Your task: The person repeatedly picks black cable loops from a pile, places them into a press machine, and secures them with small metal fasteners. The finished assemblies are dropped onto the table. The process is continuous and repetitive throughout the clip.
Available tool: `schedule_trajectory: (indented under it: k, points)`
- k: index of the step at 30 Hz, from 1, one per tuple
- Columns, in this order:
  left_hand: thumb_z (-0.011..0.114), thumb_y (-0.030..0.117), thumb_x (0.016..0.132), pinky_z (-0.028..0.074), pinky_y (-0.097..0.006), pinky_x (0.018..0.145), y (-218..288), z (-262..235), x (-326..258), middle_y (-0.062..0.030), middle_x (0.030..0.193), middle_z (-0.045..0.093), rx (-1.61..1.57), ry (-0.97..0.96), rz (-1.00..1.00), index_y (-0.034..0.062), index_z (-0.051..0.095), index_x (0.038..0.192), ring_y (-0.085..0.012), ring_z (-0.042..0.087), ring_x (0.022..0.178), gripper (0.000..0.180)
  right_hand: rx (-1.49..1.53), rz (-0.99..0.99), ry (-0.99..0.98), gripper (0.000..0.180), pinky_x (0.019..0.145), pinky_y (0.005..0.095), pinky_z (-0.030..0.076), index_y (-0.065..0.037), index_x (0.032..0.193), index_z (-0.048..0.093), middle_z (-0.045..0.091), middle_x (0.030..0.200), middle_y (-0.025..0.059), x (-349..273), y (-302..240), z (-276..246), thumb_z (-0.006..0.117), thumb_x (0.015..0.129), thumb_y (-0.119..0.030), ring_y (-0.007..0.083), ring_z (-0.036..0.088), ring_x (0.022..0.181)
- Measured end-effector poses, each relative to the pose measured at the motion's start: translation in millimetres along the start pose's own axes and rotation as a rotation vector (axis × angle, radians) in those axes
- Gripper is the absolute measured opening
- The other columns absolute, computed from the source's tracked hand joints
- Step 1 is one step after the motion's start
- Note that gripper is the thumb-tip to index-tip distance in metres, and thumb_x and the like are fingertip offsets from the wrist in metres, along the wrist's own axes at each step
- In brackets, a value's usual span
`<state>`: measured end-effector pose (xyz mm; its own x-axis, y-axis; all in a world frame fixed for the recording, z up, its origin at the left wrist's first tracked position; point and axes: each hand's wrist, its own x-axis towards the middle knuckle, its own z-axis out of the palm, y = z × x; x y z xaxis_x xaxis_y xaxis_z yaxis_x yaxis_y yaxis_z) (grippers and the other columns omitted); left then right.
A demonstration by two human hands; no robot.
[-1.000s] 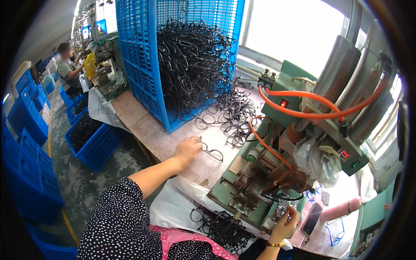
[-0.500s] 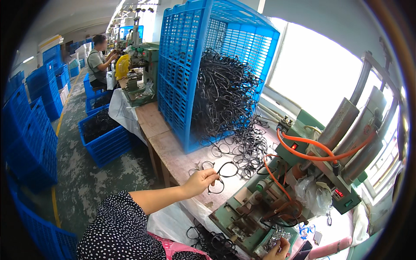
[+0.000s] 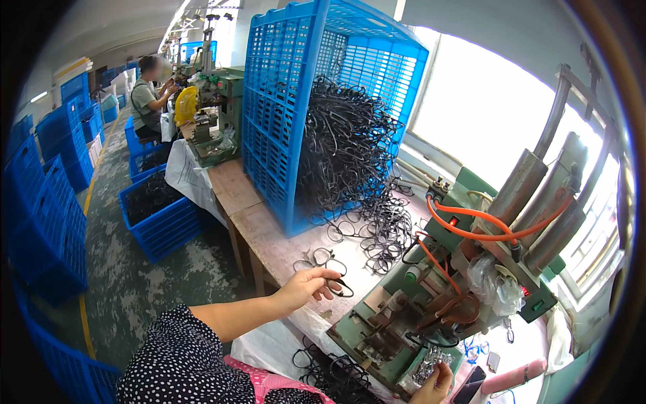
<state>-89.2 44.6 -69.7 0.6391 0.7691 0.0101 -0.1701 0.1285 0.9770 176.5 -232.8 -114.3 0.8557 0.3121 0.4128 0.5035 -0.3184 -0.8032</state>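
My left hand [image 3: 311, 289] is closed on a thin black eyeglass frame [image 3: 345, 291], held above the table in front of the big crate. Parts of the frame are covered by my fingers. Beneath it, several more round-rimmed frames [image 3: 323, 256] lie loose on the tabletop. At the lower right, my right hand [image 3: 436, 385] has its fingers curled together at the edge of a green tray of small silvery metal parts [image 3: 433, 363]. Whatever those fingers pinch is too small to make out. A green press machine [image 3: 397, 303] stands between my hands.
A blue crate [image 3: 289, 135] lies on its side, spilling a heap of black frames [image 3: 350, 135] onto the table. An orange hose [image 3: 471, 236] loops across the press. More frames hang near my lap [image 3: 330, 370]. A phone [image 3: 469, 385] lies right of the tray. Another person [image 3: 147, 101] sits farther back.
The eyeglass frame in my left hand has turned and dropped lower, its rims now seen more edge-on. My right hand stays by the tray of metal parts, slightly raised. The view has shifted a little.
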Motion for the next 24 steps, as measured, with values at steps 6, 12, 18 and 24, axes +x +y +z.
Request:
schedule_trajectory:
  k: [6, 12, 18, 24]
  points:
    - [0.055, 0.016, 0.101, 0.050, -0.025, 0.075, 5, 3, -10, -0.0058, 0.097, 0.070, 0.046, -0.092, 0.048, 0.0019, 0.063, 0.122, -0.0119, 0.066, 0.086, 0.027, 0.046, -0.008, -0.010, 0.021, 0.085, 0.0315, 0.052, 0.000, 0.114, 0.068, 0.072, 0.105, 0.0123, 0, -1, 0, 0.062, 0.095, -0.008, 0.0204, 0.067, 0.095]
    - [0.056, 0.021, 0.101, 0.050, -0.023, 0.063, 2, 4, -15, -0.0036, 0.080, 0.067, -0.006, -0.143, 0.015, -0.0006, 0.066, 0.115, -0.0098, 0.062, 0.068, 0.028, 0.052, -0.037, -0.038, 0.021, 0.084, 0.0310, 0.053, -0.001, 0.113, 0.068, 0.071, 0.104, 0.0114, -3, -7, 1, 0.063, 0.096, -0.012, 0.0197, 0.067, 0.092]
    - [0.062, 0.017, 0.098, 0.043, -0.023, 0.078, -4, 6, -16, 0.0005, 0.087, 0.058, 0.343, 0.012, 0.290, 0.0045, 0.073, 0.109, -0.0098, 0.054, 0.084, 0.020, 0.009, -0.004, -0.040, 0.025, 0.084, 0.0309, 0.052, -0.002, 0.119, 0.065, 0.068, 0.111, 0.0131, 0, 4, 3, 0.062, 0.097, -0.013, 0.0217, 0.065, 0.097]
    - [0.058, 0.016, 0.100, 0.041, -0.018, 0.061, 2, 15, -13, 0.0004, 0.089, 0.065, 0.207, 0.080, 0.165, 0.0027, 0.072, 0.105, -0.0040, 0.053, 0.070, 0.020, 0.145, -0.139, 0.104, 0.020, 0.091, 0.0340, 0.045, 0.000, 0.098, 0.061, 0.062, 0.095, 0.0093, 10, 15, 10, 0.059, 0.080, 0.008, 0.0233, 0.058, 0.095]
